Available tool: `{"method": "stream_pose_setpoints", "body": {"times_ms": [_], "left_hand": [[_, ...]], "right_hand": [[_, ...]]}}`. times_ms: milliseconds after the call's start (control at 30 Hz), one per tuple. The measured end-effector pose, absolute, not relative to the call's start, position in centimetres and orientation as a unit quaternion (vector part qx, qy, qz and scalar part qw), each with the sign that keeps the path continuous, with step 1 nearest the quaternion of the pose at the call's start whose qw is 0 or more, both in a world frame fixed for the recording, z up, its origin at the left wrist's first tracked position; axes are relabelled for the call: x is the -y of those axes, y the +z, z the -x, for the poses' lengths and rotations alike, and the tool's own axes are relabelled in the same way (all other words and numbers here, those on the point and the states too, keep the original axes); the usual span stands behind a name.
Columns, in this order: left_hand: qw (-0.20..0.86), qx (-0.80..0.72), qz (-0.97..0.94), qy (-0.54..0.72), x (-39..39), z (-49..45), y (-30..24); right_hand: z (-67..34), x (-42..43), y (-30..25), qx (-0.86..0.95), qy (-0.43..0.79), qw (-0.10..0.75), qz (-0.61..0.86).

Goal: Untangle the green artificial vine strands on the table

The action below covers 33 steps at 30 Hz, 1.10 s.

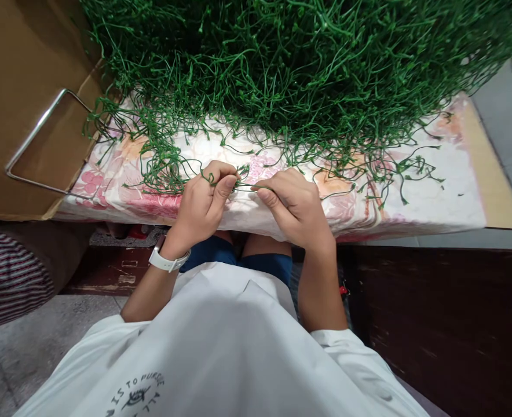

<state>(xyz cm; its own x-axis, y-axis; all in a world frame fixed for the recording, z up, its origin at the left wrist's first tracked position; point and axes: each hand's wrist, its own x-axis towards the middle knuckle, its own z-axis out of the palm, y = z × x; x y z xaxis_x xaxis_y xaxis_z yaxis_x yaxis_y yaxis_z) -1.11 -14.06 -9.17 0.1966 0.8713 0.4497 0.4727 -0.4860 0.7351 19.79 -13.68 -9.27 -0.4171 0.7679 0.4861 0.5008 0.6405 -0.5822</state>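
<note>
together, your left hand and right hand pinched green strands between closed fingertips, near the pile on the floral cloth.

I see a worktop across the frame's middle, with a heap of stems over its far side. Cardboard stands upper left, a wire loop by its right edge. Both hands are at centre, before the heap.
</note>
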Motion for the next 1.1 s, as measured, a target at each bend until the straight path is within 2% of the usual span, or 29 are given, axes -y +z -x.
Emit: {"method": "stream_pose_setpoints", "body": {"times_ms": [200,333,533,833,1100], "left_hand": [[0.241,-0.469,-0.73,0.435,14.2,0.8,-9.0],[0.261,-0.471,-0.726,0.427,14.2,0.5,-9.2],[0.196,-0.483,-0.753,0.401,14.1,0.1,-9.4],[0.176,-0.469,-0.748,0.436,13.9,-0.2,-9.9],[0.09,-0.445,-0.759,0.467,13.6,-0.6,-10.4]], "right_hand": [[-19.8,13.9,-9.5,0.799,0.197,0.397,0.407],[-19.4,13.9,-9.8,0.767,0.162,0.428,0.449],[-18.7,13.7,-10.3,0.736,0.092,0.442,0.505],[-18.3,13.6,-10.2,0.702,0.119,0.474,0.518],[-18.2,13.7,-10.2,0.681,0.123,0.504,0.517]]}}
